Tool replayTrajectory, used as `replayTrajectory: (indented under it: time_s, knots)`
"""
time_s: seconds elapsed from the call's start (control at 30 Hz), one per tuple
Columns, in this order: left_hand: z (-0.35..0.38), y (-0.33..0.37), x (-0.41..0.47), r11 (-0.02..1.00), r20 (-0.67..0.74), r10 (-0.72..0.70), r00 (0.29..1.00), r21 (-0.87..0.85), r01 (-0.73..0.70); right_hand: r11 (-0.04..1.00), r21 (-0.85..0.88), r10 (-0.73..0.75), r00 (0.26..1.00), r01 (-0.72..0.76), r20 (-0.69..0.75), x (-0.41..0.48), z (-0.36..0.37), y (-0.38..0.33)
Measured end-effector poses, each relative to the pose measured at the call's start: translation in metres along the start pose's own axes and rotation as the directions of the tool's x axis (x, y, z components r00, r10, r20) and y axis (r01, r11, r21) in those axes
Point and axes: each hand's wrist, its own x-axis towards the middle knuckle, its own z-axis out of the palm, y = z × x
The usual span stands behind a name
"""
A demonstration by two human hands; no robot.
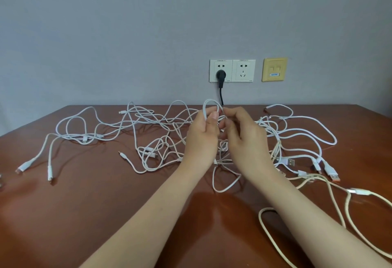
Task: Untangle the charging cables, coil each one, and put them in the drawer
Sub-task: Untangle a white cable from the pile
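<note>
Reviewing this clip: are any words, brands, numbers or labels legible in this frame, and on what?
No text reads clearly.
Left socket plate: small print along the top edge, too small to read.
Right socket plate: the same, too small to read.
Yellow wall plate: blue-and-white label, blurred, unreadable.
White cables: no print visible.
</note>
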Motion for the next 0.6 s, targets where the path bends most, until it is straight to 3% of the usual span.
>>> replayTrajectory:
  time_s: [0.13, 0.3, 0.53, 0.6]
  knots:
    - [0.003, -0.001, -0.001, 0.996, 0.016, -0.082, 0.996, -0.017, 0.083, 1.000, 0.001, -0.007, 0.995, 0.007, 0.102, -0.001, -0.001, 0.001]
    - [0.000, -0.003, 0.000, 0.983, 0.120, -0.166, 0.979, 0.096, 0.155, 0.999, 0.012, 0.040, 0.980, -0.043, 0.195, 0.002, -0.004, 0.004]
    - [-0.015, 0.002, 0.008, 0.913, 0.126, -0.062, 0.990, 0.407, 0.006, 0.999, 0.028, 0.011, 0.956, -0.020, 0.292, 0.003, -0.007, 0.005]
    - [-0.020, 0.005, 0.010, 0.930, 0.103, -0.104, 0.989, 0.362, 0.060, 0.999, 0.028, -0.022, 0.948, 0.014, 0.318, 0.004, -0.010, 0.006]
